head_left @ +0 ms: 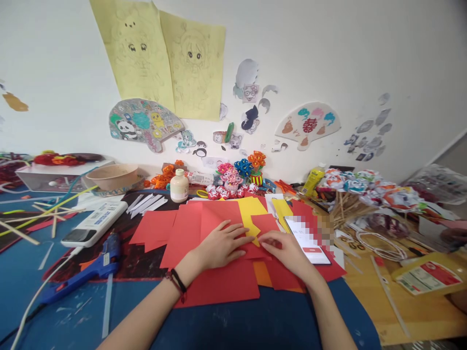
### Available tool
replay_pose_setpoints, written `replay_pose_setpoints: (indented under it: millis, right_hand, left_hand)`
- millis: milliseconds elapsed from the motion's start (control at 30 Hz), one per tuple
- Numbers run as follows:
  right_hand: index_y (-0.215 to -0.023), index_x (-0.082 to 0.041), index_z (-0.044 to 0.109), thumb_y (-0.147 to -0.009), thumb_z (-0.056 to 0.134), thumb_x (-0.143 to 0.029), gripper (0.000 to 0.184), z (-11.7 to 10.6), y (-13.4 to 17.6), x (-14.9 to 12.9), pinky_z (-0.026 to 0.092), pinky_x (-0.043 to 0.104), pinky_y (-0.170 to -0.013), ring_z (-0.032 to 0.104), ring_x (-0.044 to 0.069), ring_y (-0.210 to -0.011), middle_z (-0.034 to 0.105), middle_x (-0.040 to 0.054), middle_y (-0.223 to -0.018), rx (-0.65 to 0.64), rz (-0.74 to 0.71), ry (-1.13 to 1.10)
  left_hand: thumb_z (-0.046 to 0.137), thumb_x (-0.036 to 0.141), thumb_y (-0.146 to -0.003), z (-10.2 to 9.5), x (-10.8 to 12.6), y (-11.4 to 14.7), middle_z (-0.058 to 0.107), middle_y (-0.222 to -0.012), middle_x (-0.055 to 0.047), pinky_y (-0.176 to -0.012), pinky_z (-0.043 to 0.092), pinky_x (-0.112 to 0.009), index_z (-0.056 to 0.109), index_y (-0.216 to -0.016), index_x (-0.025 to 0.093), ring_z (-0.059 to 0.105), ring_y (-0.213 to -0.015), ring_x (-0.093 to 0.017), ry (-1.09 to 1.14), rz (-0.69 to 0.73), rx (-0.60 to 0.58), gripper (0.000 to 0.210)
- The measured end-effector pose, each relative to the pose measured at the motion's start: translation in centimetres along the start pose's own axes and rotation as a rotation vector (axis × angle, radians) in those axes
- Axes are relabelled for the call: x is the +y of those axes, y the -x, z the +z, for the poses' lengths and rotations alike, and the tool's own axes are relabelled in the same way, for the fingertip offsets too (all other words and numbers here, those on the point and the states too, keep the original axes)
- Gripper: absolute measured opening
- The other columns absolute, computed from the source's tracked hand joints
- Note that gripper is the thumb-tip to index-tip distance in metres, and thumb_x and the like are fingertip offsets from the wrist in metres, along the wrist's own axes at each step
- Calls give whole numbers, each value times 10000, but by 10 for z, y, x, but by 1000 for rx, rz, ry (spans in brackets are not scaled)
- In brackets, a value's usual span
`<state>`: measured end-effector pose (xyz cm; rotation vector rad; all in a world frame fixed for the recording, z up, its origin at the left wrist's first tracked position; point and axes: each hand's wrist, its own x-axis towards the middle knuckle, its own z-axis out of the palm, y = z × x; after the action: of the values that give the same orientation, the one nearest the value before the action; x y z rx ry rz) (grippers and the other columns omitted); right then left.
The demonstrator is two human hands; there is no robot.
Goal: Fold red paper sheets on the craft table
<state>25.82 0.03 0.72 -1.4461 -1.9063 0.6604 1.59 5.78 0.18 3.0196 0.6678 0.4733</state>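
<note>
My left hand (224, 245) lies flat on a stack of red paper sheets (189, 243), its fingers stretched to the right. The fingertips reach a strip of yellow paper (250, 214). My right hand (282, 249) has its fingers bent together at the edge of a smaller red paper piece (264, 222), just right of the left fingertips. Exactly how its fingertips grip the paper is partly hidden. An orange sheet (261, 273) shows beneath the red ones. Beside the right hand lies a phone (308, 243) with a lit screen, partly blurred out.
At left are a blue glue gun (85, 274), a white power strip (97, 223) and wooden sticks (54, 223). Behind the paper stand a cream bottle (179, 187) and craft flowers (229, 175). At right are a bundle of sticks (343, 209) and a yellow package (430, 277); another person's hand (454, 238) shows there.
</note>
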Motion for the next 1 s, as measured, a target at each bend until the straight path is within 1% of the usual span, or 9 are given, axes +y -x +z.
replay_pose_setpoints:
  millis: [100,233,300,367,500,667,833,933,1000]
  right_hand:
    - [-1047,-245,696,-930,490,-294,241,7,26,-1,478,360,-901,619,221,-1006,689,62,-1077,134,-50,69]
    - [-1189,-280,634,-909,554,-257,293,19,48,4,458,371,-966,557,227,-1118,636,58,-1170,103,-123,205]
    - [-1221,-279,612,-906,562,-235,322,22,50,5,475,365,-945,558,227,-1104,628,62,-1162,109,-136,256]
    - [-1217,-263,612,-926,522,-209,309,24,49,5,490,364,-917,571,225,-1066,632,70,-1129,126,-166,306]
    - [-1221,-232,605,-957,433,-174,320,28,45,4,507,375,-868,592,232,-998,643,87,-1071,152,-243,414]
    - [-1183,-217,626,-962,410,-169,313,30,38,4,512,383,-828,600,240,-951,642,97,-1015,156,-289,493]
    - [-1125,-221,658,-957,446,-210,271,26,24,7,501,392,-825,595,237,-939,643,94,-1004,135,-273,404]
    - [-1076,-230,688,-914,554,-314,226,16,16,10,504,371,-812,608,225,-905,661,78,-987,75,-202,220]
    - [-1038,-222,705,-900,565,-394,261,9,10,12,505,346,-787,620,214,-872,678,70,-976,2,-131,80]
  left_hand:
    - [328,449,-977,-4,-3,2,461,-1447,-22,-1124,225,-435,397,-1409,360,388,-1345,-225,28,21,-10,447]
    - [376,554,-931,-5,-2,5,416,-1481,-43,-1143,184,-467,355,-1440,335,335,-1382,-249,60,19,-35,554]
    - [420,592,-896,-6,1,7,395,-1494,-57,-1151,151,-485,325,-1458,308,310,-1394,-262,55,21,-41,637]
    - [450,555,-891,-7,4,9,386,-1499,-64,-1157,128,-488,304,-1470,282,309,-1394,-263,28,27,-44,656]
    - [430,448,-919,-9,8,10,397,-1493,-62,-1158,116,-493,315,-1465,271,311,-1392,-256,-24,35,-51,585]
    - [383,485,-936,-8,1,11,389,-1498,-56,-1137,173,-496,339,-1450,312,310,-1395,-254,-6,14,-52,543]
    - [409,472,-931,-5,-8,10,401,-1491,-53,-1135,172,-497,352,-1441,324,322,-1388,-249,12,-12,-28,535]
    - [417,483,-928,-3,-10,10,417,-1481,-54,-1137,173,-489,353,-1443,321,333,-1382,-255,22,-23,-14,543]
    - [413,491,-929,-3,-9,11,418,-1480,-51,-1131,184,-488,354,-1442,329,334,-1380,-257,22,-27,-5,541]
